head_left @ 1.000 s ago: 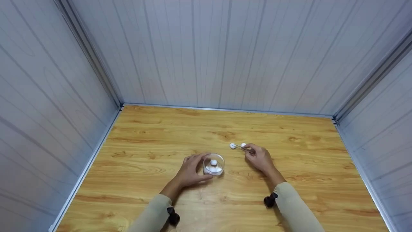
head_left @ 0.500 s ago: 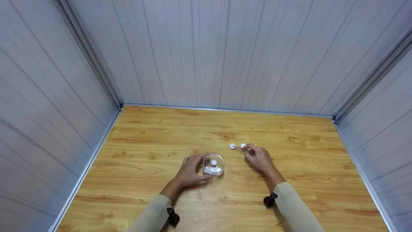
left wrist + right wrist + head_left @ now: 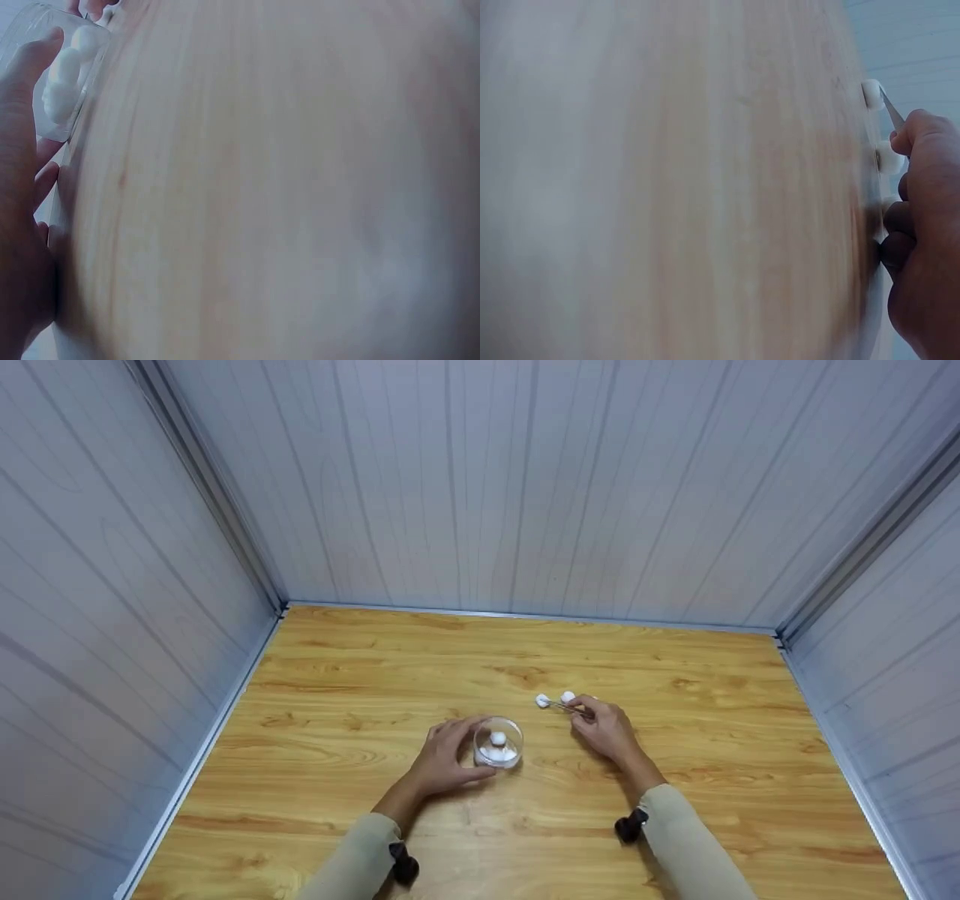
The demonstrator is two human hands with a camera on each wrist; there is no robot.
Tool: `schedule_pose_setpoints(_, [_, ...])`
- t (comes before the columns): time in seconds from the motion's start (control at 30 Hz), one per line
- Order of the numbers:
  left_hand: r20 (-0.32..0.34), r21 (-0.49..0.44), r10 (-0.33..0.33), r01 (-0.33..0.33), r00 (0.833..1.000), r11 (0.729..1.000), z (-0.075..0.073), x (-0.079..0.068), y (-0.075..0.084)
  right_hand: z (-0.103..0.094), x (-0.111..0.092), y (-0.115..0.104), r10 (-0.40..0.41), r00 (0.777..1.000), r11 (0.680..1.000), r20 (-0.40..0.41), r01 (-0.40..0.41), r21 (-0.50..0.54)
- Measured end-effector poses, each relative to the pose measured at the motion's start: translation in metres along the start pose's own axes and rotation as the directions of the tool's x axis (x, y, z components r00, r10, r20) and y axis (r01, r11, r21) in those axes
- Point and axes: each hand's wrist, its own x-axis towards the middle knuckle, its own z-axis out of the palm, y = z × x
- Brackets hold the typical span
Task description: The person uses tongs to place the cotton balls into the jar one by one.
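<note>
In the head view my left hand point(image 3: 442, 761) holds a round clear cup point(image 3: 519, 733) upright on the table, thumb on the near side and fingers behind it. Several white cotton balls point(image 3: 66, 67) lie inside, seen through its wall in the left wrist view. My right hand point(image 3: 609, 729) pinches a pair of thin metal tweezers point(image 3: 559, 705) between thumb and forefinger. Their tips are at a white cotton ball point(image 3: 871, 94) on the table. A second cotton ball point(image 3: 568, 697) sits just beside the tweezers, and a third point(image 3: 889, 204) is mostly hidden behind the right hand.
The wood-grain table point(image 3: 360, 682) is bounded by pale panel walls point(image 3: 495, 487) at the back and both sides. A black wrist device point(image 3: 628, 826) sits at the right cuff, and another wrist device point(image 3: 405, 866) at the left.
Both hands and the cup keep their places. The cotton ball at the tweezers' tips looks slightly narrower than a second ago.
</note>
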Motion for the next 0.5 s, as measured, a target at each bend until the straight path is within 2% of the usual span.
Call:
schedule_pose_setpoints(0.17, [-0.001, 0.006, 0.01, -0.01, 1.0, 1.0, 0.001, 0.001, -0.001, -0.007, -0.003, -0.014, -0.044, 0.998, 0.994, -0.043, 0.048, 0.097])
schedule_pose_setpoints(0.27, [-0.006, 0.015, 0.019, -0.019, 1.0, 1.0, 0.001, 0.002, -0.001, -0.012, -0.004, -0.024, -0.041, 0.998, 0.992, -0.048, 0.047, 0.121])
schedule_pose_setpoints(0.33, [-0.006, 0.016, 0.017, -0.017, 1.0, 1.0, 0.001, 0.001, -0.001, -0.013, -0.004, -0.027, -0.028, 0.999, 0.992, -0.041, 0.033, 0.118])
schedule_pose_setpoints(0.5, [-0.008, 0.016, 0.015, -0.015, 1.0, 1.0, 0.001, 0.001, -0.001, -0.022, -0.003, -0.041, 0.062, 0.998, 0.995, 0.018, -0.063, 0.082])
